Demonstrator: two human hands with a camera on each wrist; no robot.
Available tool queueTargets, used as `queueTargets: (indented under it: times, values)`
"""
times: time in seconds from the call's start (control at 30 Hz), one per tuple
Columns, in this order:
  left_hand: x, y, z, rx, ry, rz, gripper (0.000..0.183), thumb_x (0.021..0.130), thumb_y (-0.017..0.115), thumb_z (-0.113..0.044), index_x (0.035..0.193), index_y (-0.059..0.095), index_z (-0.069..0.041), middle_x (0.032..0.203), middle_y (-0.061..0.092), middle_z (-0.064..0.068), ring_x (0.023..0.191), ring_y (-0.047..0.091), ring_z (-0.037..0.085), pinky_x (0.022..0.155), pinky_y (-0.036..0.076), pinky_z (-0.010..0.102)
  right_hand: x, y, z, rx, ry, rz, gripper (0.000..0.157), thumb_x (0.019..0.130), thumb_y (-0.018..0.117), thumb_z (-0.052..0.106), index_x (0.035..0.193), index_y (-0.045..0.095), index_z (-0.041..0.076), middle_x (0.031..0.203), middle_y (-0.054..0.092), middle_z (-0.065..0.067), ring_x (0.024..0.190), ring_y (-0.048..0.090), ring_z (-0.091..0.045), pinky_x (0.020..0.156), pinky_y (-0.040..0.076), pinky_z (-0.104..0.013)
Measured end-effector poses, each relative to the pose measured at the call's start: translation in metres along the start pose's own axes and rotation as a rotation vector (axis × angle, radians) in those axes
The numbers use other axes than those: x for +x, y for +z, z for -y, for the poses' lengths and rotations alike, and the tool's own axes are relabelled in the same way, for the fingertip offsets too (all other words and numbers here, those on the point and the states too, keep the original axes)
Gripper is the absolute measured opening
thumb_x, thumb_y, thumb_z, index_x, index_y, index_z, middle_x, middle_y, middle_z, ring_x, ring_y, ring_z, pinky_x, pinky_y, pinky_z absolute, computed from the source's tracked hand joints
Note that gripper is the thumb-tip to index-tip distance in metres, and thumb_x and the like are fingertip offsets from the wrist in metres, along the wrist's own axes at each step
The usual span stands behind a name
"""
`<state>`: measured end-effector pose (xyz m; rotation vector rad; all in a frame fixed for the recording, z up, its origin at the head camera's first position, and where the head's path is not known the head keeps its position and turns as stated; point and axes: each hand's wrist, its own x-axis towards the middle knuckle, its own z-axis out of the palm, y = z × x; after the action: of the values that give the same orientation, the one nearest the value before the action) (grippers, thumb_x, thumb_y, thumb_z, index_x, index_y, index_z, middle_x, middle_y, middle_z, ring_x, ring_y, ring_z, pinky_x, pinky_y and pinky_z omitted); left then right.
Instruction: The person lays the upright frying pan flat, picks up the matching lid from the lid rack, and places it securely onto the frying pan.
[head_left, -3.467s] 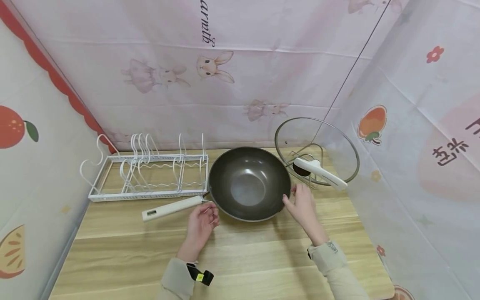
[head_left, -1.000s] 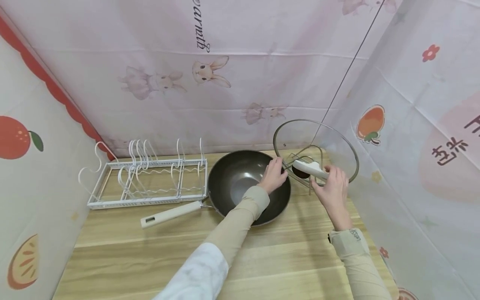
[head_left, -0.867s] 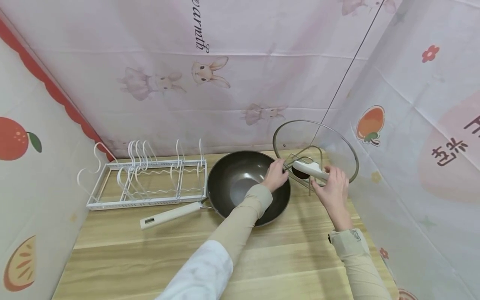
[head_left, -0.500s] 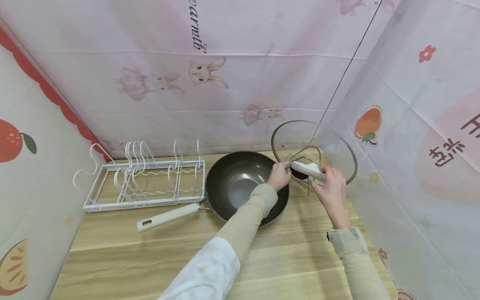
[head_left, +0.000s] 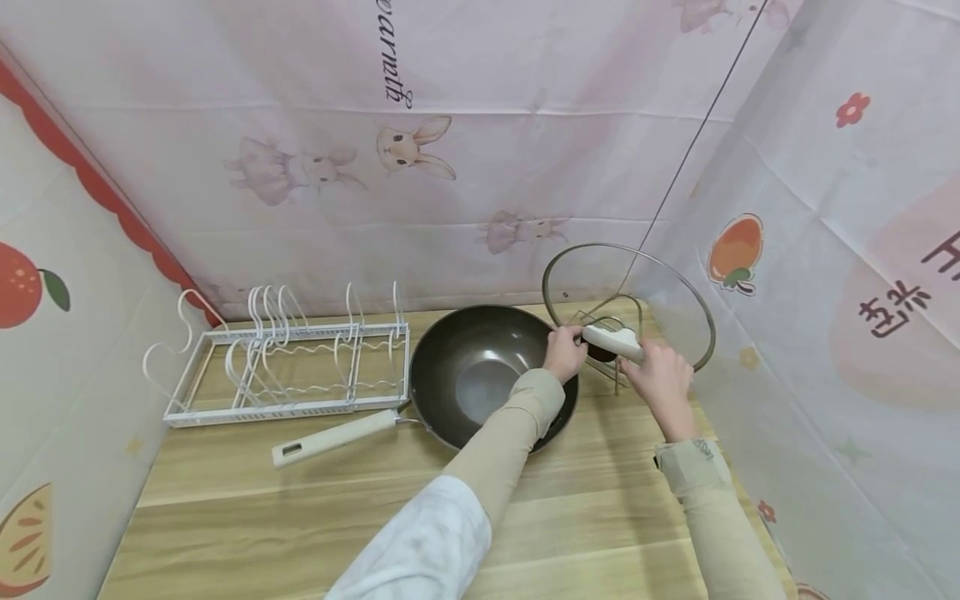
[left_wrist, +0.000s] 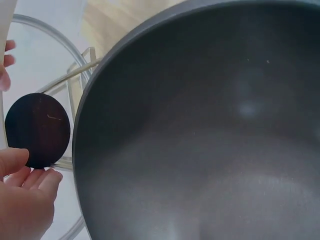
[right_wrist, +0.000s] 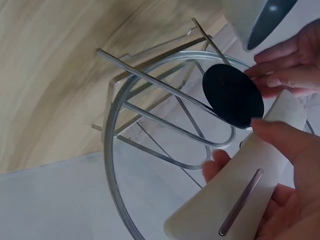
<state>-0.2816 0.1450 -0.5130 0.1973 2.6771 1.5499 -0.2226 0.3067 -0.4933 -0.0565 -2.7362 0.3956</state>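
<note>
A glass lid [head_left: 705,302] with a metal rim leans upright in a wire lid stand [right_wrist: 172,125]. My right hand [head_left: 662,379] grips its white handle [head_left: 611,340], thumb along the top. My left hand [head_left: 564,354] reaches across the wok [head_left: 450,367]. Its fairly straight fingers touch the lower edge of the dark round disc [left_wrist: 37,130] at the base of the handle, as the left wrist view shows. The wok sits on the table with its white handle [head_left: 337,437] pointing left.
A white wire rack [head_left: 285,408] with several upright loops stands left of the wok. Printed cloth walls [head_left: 480,167] rise behind and at both sides of the wooden table [head_left: 300,525].
Both hands were at the wok's near side. My right hand has gone to the lid's handle, and my left has crossed over the wok to the lid's dark disc.
</note>
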Motion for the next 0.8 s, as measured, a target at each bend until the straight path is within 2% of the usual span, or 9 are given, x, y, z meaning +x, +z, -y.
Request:
queueTargets:
  times: [0.1, 0.2, 0.37, 0.53, 0.8]
  values:
    - [-0.001, 0.001, -0.001, -0.027, -0.019, -0.010, 0.027, 0.089, 0.065, 0.000, 0.113, 0.075, -0.008, 0.116, 0.071, 0.009, 0.112, 0.064, 0.020, 0.094, 0.051, 0.025, 0.001, 0.001, -0.005, -0.020, -0.028, 0.007, 0.032, 0.079, 0.079, 0.030, 0.079, 0.060, 0.005, 0.066, 0.060, -0.019, 0.053, 0.055, -0.044, 0.041, 0.036, -0.050]
    - [-0.003, 0.000, -0.002, -0.044, -0.030, -0.022, 0.027, 0.089, 0.065, 0.001, 0.112, 0.075, -0.008, 0.114, 0.071, 0.009, 0.110, 0.064, 0.020, 0.092, 0.052, 0.025, 0.001, 0.003, -0.009, -0.019, -0.078, -0.035, 0.032, 0.079, 0.080, 0.031, 0.082, 0.063, 0.004, 0.061, 0.058, -0.018, 0.047, 0.051, -0.040, 0.038, 0.032, -0.046]
    - [-0.004, 0.001, -0.004, -0.048, -0.041, -0.017, 0.027, 0.090, 0.065, -0.001, 0.115, 0.074, -0.008, 0.117, 0.071, 0.009, 0.113, 0.063, 0.020, 0.094, 0.051, 0.025, -0.002, 0.007, -0.013, -0.004, -0.144, -0.152, 0.034, 0.075, 0.084, 0.028, 0.089, 0.068, 0.003, 0.054, 0.054, -0.018, 0.041, 0.044, -0.037, 0.035, 0.028, -0.044]
    - [-0.004, 0.002, -0.004, -0.036, -0.049, -0.014, 0.026, 0.090, 0.065, -0.002, 0.114, 0.075, -0.009, 0.117, 0.071, 0.008, 0.112, 0.063, 0.020, 0.095, 0.050, 0.025, -0.003, 0.011, -0.015, 0.009, -0.166, -0.208, 0.035, 0.074, 0.084, 0.026, 0.094, 0.071, 0.001, 0.058, 0.059, -0.022, 0.040, 0.044, -0.038, 0.034, 0.027, -0.044]
    - [0.000, 0.004, -0.003, -0.029, -0.059, -0.030, 0.027, 0.092, 0.063, -0.002, 0.115, 0.075, -0.010, 0.111, 0.071, 0.008, 0.101, 0.062, 0.017, 0.088, 0.051, 0.024, -0.001, 0.011, -0.013, 0.005, -0.175, -0.225, 0.038, 0.074, 0.086, 0.027, 0.097, 0.073, 0.000, 0.059, 0.060, -0.023, 0.039, 0.043, -0.035, 0.034, 0.026, -0.042]
